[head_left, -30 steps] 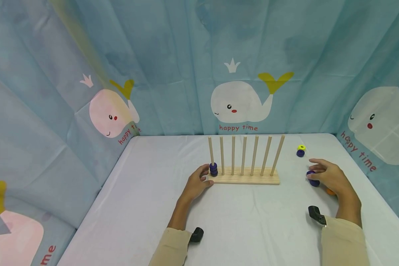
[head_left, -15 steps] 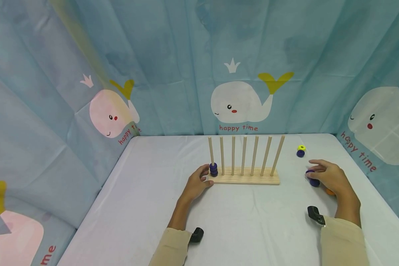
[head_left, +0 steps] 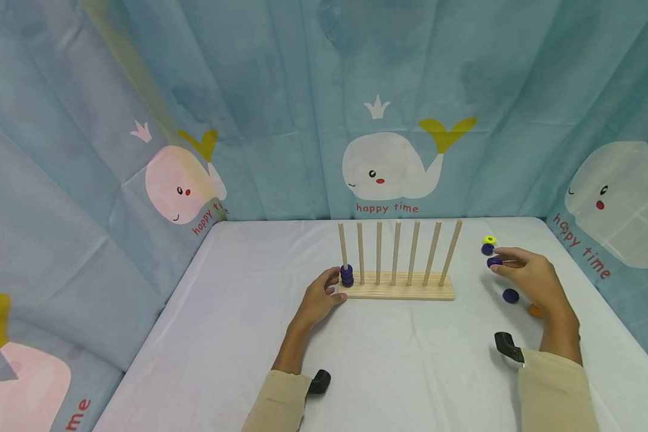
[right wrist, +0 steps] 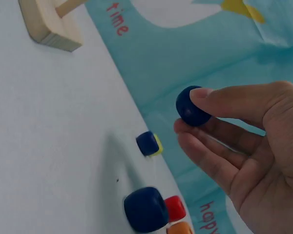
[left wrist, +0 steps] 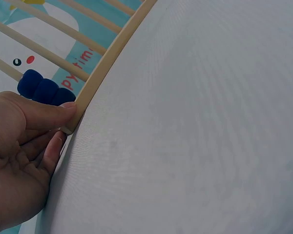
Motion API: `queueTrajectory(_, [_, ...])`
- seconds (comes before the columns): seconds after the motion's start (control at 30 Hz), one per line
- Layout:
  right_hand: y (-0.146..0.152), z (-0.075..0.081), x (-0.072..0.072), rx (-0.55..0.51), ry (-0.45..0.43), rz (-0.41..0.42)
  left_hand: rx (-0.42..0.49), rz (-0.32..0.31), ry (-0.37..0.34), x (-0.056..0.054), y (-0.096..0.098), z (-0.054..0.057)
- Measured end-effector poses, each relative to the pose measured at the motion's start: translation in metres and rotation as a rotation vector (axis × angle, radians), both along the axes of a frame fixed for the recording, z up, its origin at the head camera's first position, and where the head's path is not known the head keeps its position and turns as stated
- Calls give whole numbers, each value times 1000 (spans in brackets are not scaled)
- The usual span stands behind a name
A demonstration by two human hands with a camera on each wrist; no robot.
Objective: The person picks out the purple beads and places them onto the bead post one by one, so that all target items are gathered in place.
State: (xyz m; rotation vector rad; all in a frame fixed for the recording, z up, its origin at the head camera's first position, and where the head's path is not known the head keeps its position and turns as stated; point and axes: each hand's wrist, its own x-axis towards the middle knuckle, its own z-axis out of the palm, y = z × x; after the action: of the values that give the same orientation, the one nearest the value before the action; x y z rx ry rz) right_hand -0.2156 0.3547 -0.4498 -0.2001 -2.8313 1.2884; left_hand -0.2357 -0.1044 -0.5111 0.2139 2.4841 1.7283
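Right hand (head_left: 534,279) clamped on a held bead (head_left: 494,262), left hand (head_left: 318,300) on the peg rack (head_left: 394,293)

A white cloth covers the counter (head_left: 410,360), with soft creases in it. Behind its far edge and along both sides hangs a blue-green curtain (head_left: 281,90) printed with pale whales, small crowns and the red words "happy time".

The held bead is dark blue and sits clear of the counter, inward from its right edge and towards the far right corner. The right hand's thumb and fingertips close on it from opposite sides; which way its hole points cannot be told.

The peg rack stands nearer the far edge than the near one, its long axis running left to right, roughly parallel to the far edge. Its seven pegs point up in a row. The left hand pinches the left end of the base between thumb and fingers, just beside the leftmost peg, which carries three stacked blue beads (head_left: 347,276).

Near the far right corner lie a yellow bead (head_left: 489,240) and, just in front of it, a small blue bead (head_left: 487,249). Closer to the right hand's wrist are a loose blue bead (head_left: 510,296), an orange bead (head_left: 534,311) and a red bead (right wrist: 177,208), the last showing only in the right wrist view
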Motion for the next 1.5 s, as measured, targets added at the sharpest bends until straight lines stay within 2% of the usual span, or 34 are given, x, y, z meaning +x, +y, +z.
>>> queueTrajectory(0.23, [-13,13,2,-12,119,7,-12,1,-1,0,-1,-1])
queueTrajectory(0.57, [-24,33,10,57,278,-27,-16,1,1,0,0,0])
queueTrajectory(0.93, [-38,52,14,21,498,1,-22,7,2,1,1,1])
queueTrajectory(1.13, [-47,63,17,17,556,-18,-35,2,1,-1,1,0])
queueTrajectory(1.5, [-63,74,17,-16,697,3,-23,4,-8,-2,0,-1])
